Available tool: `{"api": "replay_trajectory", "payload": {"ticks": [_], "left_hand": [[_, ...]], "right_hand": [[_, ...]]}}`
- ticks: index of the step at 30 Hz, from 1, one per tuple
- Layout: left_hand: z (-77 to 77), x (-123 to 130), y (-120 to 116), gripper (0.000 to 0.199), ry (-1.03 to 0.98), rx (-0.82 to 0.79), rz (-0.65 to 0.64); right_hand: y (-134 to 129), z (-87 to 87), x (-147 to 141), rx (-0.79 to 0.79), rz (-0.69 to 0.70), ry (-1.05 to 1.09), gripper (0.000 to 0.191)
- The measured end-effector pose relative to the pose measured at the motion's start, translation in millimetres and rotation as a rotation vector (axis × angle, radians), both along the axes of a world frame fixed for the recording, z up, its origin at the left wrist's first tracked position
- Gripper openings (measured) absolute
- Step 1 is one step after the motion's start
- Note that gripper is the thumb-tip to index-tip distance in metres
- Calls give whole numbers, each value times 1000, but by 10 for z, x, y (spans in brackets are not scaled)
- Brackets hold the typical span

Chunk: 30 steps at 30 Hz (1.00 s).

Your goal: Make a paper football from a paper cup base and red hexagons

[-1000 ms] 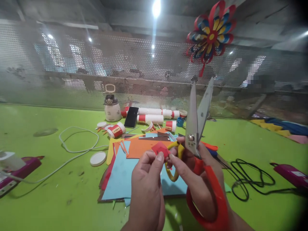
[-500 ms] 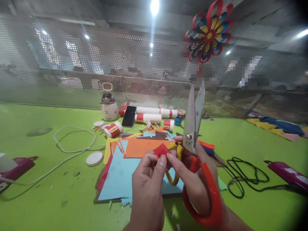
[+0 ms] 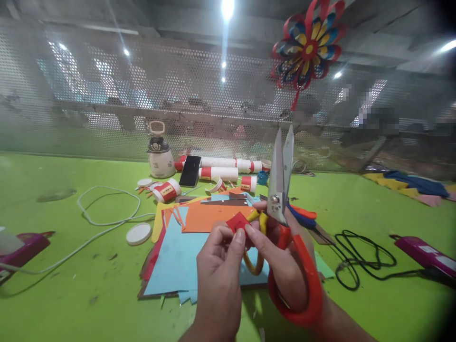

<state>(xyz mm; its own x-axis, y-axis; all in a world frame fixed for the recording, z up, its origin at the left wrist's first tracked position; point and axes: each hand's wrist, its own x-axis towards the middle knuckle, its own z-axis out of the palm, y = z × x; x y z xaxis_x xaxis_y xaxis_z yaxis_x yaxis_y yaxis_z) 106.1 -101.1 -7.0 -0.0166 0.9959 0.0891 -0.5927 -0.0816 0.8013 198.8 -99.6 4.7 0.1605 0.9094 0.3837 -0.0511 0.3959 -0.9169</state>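
My left hand pinches a small folded piece of red paper between thumb and fingers. The right thumb and fingertips press on the paper's right side. Hooked over my right hand is a pair of scissors, blades pointing up and slightly apart, with a large red handle loop around the base of the thumb. A yellow loop shows between the hands; whether it belongs to the scissors is hard to tell. Below the hands lies a stack of coloured sheets, light blue paper and orange paper uppermost.
Behind the papers stand a white bottle, a phone and several red-and-white paper cups. A white lid and white cable lie left, a black cable right. A paper flower hangs above.
The scissors and my right hand have shifted slightly left, with the blades a little lower in view. Both hands keep their pinch on the red paper.
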Motion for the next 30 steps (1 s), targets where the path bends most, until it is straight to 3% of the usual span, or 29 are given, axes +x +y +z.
{"api": "replay_trajectory", "payload": {"ticks": [10, 19, 30], "left_hand": [[-16, 16, 13, 19, 40, -5, 3], [26, -16, 84, 16, -103, -81, -79], [25, -28, 75, 14, -81, -93, -98]], "right_hand": [[30, 23, 46, -39, 5, -3, 29], [69, -56, 123, -75, 97, 94, 27], [61, -40, 179, -19, 106, -28, 23]]}}
